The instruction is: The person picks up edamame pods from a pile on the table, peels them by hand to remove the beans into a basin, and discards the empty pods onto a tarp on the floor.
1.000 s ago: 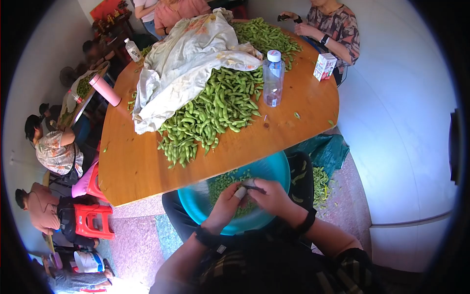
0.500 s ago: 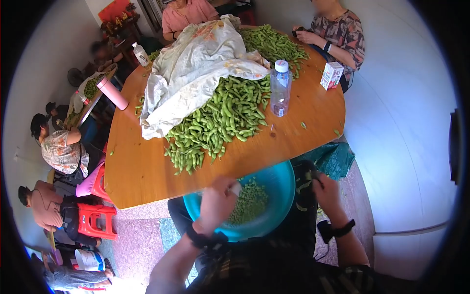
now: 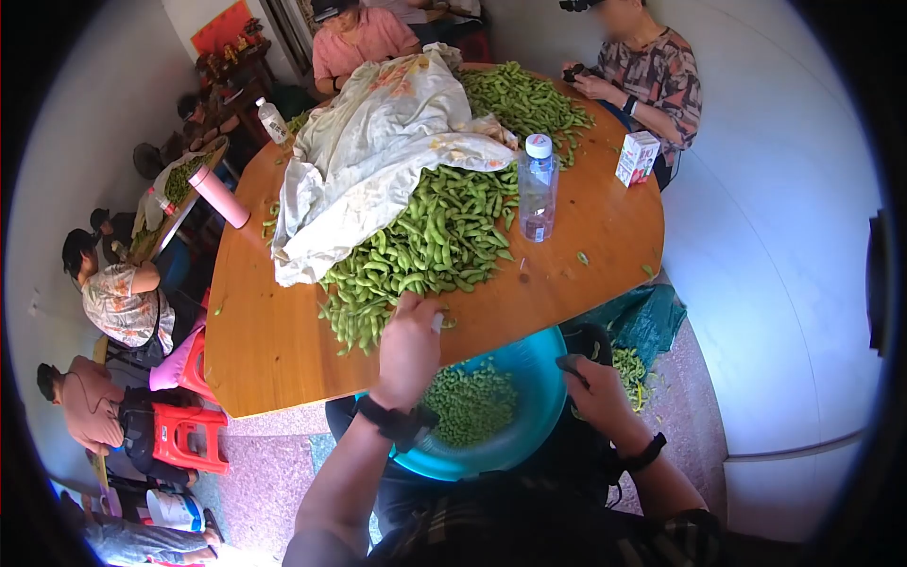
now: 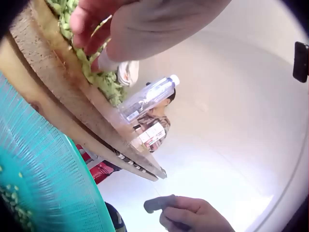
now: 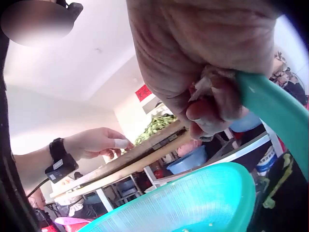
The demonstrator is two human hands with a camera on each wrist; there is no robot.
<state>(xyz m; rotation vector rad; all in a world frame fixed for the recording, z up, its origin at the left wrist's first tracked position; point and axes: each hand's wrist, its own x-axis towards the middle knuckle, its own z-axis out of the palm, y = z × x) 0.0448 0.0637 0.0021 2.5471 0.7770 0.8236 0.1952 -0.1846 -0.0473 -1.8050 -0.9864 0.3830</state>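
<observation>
My left hand (image 3: pixel 412 338) reaches over the near table edge. Its fingers touch the front of a heap of green soybean pods (image 3: pixel 430 236), and one finger wears a white wrap (image 5: pixel 120 143). My right hand (image 3: pixel 601 402) hangs at the right rim of a turquoise mesh basin (image 3: pixel 543 397), fingers curled. A dark, curved piece (image 4: pixel 159 203) sticks out at its fingertips; I cannot tell whether it is worn or held. In the right wrist view a green band (image 5: pixel 275 99) runs off from these fingers. Shelled beans (image 3: pixel 470 402) lie in the basin, low between both arms.
A stained white cloth (image 3: pixel 368 142) covers much of the heap. On the wooden table (image 3: pixel 274 359) stand a clear bottle (image 3: pixel 538 194), a small carton (image 3: pixel 638 159) and a pink flask (image 3: pixel 218 197). A green bag (image 3: pixel 638 317) and pods (image 3: pixel 628 373) lie at right. Several people sit around.
Both hands worked together over the basin, then parted. My right hand swung out right and came partway back; my left hand moved up and forward onto the pods.
</observation>
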